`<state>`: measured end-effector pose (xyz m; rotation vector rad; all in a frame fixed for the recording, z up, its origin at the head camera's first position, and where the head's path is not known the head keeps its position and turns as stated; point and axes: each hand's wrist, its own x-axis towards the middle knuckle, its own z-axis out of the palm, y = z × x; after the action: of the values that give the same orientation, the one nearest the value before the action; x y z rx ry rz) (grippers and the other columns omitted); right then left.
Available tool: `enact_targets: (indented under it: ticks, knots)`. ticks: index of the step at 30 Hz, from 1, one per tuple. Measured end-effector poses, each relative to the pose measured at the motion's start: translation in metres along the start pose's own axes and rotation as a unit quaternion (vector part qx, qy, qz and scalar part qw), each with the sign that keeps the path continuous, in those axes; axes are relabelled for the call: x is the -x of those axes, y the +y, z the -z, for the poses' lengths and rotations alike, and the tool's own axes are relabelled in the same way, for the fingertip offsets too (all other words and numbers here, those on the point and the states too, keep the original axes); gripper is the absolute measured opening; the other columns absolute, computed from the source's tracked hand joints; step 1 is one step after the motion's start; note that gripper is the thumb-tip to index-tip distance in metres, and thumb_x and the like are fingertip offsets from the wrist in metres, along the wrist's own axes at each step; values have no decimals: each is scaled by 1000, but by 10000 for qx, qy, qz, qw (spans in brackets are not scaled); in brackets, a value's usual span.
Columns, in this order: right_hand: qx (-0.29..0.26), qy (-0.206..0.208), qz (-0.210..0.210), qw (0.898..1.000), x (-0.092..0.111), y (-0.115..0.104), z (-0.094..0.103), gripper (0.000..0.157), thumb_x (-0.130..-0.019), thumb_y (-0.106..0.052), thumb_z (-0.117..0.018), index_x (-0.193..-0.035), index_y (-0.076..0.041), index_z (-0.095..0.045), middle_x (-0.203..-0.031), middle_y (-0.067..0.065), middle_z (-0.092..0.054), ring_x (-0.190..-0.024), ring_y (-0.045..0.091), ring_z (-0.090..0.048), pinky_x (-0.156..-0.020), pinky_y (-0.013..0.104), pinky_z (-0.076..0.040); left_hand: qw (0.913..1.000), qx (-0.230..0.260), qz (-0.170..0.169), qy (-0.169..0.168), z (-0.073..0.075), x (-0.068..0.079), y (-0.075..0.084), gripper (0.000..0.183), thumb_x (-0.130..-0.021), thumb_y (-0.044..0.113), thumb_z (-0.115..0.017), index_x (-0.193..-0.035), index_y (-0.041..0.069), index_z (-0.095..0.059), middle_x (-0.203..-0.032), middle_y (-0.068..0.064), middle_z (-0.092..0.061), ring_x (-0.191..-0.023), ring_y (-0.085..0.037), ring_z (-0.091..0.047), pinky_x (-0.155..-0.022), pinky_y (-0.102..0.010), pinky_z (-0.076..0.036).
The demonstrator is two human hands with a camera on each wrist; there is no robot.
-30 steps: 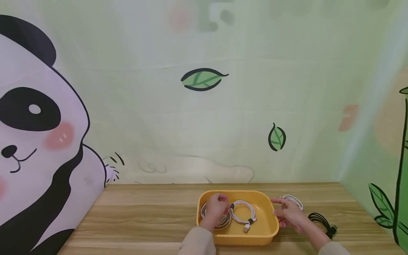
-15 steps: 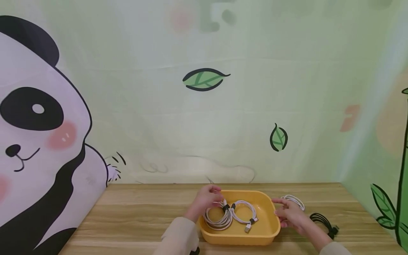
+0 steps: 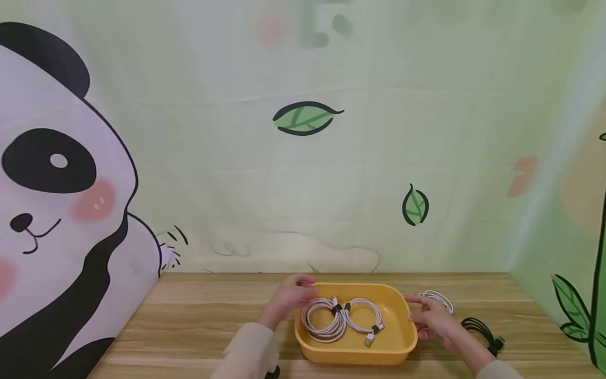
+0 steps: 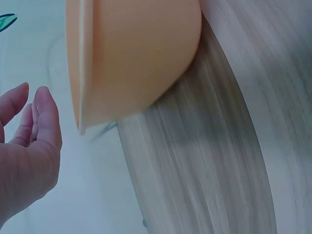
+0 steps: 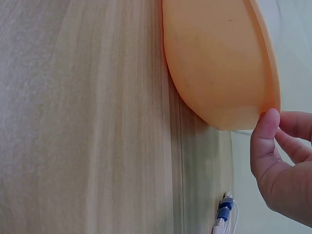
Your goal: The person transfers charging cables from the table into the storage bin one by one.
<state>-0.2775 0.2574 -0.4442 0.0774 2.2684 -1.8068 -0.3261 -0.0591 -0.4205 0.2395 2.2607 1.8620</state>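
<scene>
On the wood-grain tabletop [image 3: 213,321], a yellow tray [image 3: 357,358] of coiled cables [image 3: 325,336] sits between the left hand [image 3: 290,293] — loosely bent, just beside it — and the right hand [image 3: 434,319], whose extended fingers touch it.

The head camera looks forward from farthest back, taking in mostly printed backdrop [image 3: 303,179], with the worktop [image 3: 218,316] and yellow tray [image 3: 355,358] low in frame. Both wrist cameras sit much nearer, facing the tray's outer wall from opposite ends (each is turned sideways, so the worktop's far edge runs steeply upright). All three share the tray; head and right wrist also share the white cable [image 3: 441,299] lying outside it.
</scene>
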Motion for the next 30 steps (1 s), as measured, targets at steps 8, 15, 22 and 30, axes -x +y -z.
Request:
enact_targets:
  ticks: [8, 15, 22, 30]
  knots:
    - [-39, -14, -19, 10000, 0, 1, 0, 55, -83, -3, -50, -132, 6, -27, -76, 4, -53, -55, 9, -51, -49, 21, -47, 10000, -47, 39, 16, 14, 2, -6, 33, -79, 2, -58, -108, -10, -49, -87, -7, -56, -76, -15, -56, -73, -38, -52]
    - [-15, 68, -63, 10000, 0, 1, 0, 55, -82, -2, -50, -132, 5, -28, -76, 5, -53, -55, 10, -51, -49, 21, -47, 9998, 29, 177, 63, 23, 4, -12, 31, -79, 0, -56, -107, -10, -48, -82, -5, -55, -76, -17, -55, -68, -32, -52]
    - [3, 129, -114, 9999, 1, 0, -1, 54, -82, -2, -50, -132, 4, -30, -77, 6, -53, -55, 10, -51, -49, 22, -47, 9994, 87, 301, 123, 26, 7, -16, 30, -79, -2, -57, -107, -10, -48, -81, -4, -53, -70, -14, -53, -64, -28, -51]
    - [-12, 119, -100, 9999, 1, 0, -1, 54, -82, -2, -50, -132, 4, -30, -77, 6, -53, -54, 10, -51, -48, 21, -47, 9992, 39, 403, 16, 30, 8, -25, 29, -79, -2, -57, -106, -8, -49, -81, -4, -53, -65, -12, -51, -61, -25, -50]
